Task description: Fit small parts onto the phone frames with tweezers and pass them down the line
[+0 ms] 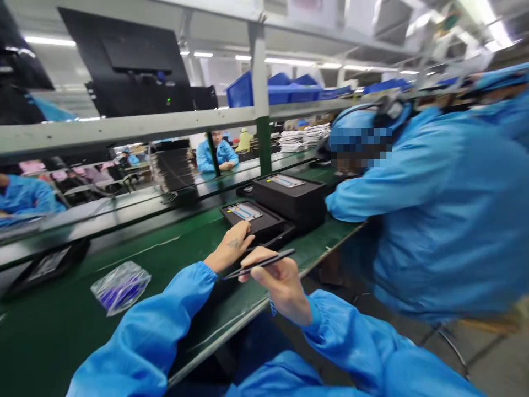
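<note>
Right hand point(281, 282), centre of the frame: we saw thumb and fingers pinched round slim dark tweezers point(270, 259), their tips hard to make out. Left hand point(231, 247), just beside it, overlapped the near edge of a black tray point(268, 222) in our view; its fingertips were partly hidden, so we could not say whether they gripped anything. A flat, pale-edged panel point(243, 212) lay on that tray, mid-frame. Behind it, a matt black block point(306, 204) carried a second panel point(285, 181). The green bench point(173, 264) showed pale scuffs; at left on it we noted a crumpled clear bag point(120, 288) of violet pieces, shapes unclear. A blue-clad co-worker point(446, 209) was cut off at the right edge. Upper left: a black monitor point(124, 55); upper centre, blue bins point(242, 91).
</note>
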`<state>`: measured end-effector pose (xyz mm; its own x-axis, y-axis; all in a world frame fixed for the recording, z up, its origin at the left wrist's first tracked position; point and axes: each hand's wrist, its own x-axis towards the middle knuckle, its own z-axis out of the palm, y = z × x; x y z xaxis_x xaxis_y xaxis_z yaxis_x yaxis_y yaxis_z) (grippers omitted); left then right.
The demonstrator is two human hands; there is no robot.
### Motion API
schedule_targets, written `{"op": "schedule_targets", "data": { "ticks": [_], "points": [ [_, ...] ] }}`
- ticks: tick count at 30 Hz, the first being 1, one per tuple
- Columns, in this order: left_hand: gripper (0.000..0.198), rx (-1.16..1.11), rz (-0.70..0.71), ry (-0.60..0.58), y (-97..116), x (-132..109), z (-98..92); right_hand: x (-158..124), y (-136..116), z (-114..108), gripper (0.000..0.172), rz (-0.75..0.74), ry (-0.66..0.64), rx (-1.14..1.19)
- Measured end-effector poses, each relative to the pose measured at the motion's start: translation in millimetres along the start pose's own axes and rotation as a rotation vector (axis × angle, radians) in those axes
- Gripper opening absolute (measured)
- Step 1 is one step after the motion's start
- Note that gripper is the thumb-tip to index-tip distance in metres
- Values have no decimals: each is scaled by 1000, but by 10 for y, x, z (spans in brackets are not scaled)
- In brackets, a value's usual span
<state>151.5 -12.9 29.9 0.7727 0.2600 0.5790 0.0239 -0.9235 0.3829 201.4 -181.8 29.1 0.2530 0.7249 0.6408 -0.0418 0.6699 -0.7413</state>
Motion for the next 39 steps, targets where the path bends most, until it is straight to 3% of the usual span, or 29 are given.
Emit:
{"op": "schedule_targets", "data": {
  "ticks": [4, 9, 13, 16, 18, 21, 24, 27, 29, 34, 39],
  "points": [
    [12, 60, -84, 6, -83, -398, -355, 19, 62, -210, 17, -31, -7, 6],
    [11, 134, -161, -53, 289, -1393, -887, 357, 113, -331, 14, -177, -24, -212],
    [6, 244, -240, -128, 570, -2055, -965, 654, 224, -186, 7, -89, 40, -288],
    [10, 340, -272, -193, 653, -2317, -953, 818, 373, -38, 8, 10, -25, -321],
    [20, 384, -255, -227, 635, -2323, -975, 933, 522, 68, 6, 58, -107, -345],
    [29, 454, -247, -279, 497, -2109, -1030, 1141, 812, 275, 12, 118, -224, -368],
    [25, 522, -287, -401, 291, -1845, -1046, 1335, 1138, 524, 15, 179, -293, -318],
    [11, 481, -254, -480, 153, -1757, -1009, 1435, 1415, 707, 16, 266, -356, -264],
    [5, 465, -232, -476, 139, -1813, -980, 1448, 1543, 748, 16, 317, -413, -278],
    [19, 371, -126, -380, 254, -2049, -990, 1390, 1694, 690, 16, 371, -503, -370],
    [15, 410, -236, -344, 274, -2043, -984, 1330, 1730, 684, 22, 385, -540, -411]
  ]
}}
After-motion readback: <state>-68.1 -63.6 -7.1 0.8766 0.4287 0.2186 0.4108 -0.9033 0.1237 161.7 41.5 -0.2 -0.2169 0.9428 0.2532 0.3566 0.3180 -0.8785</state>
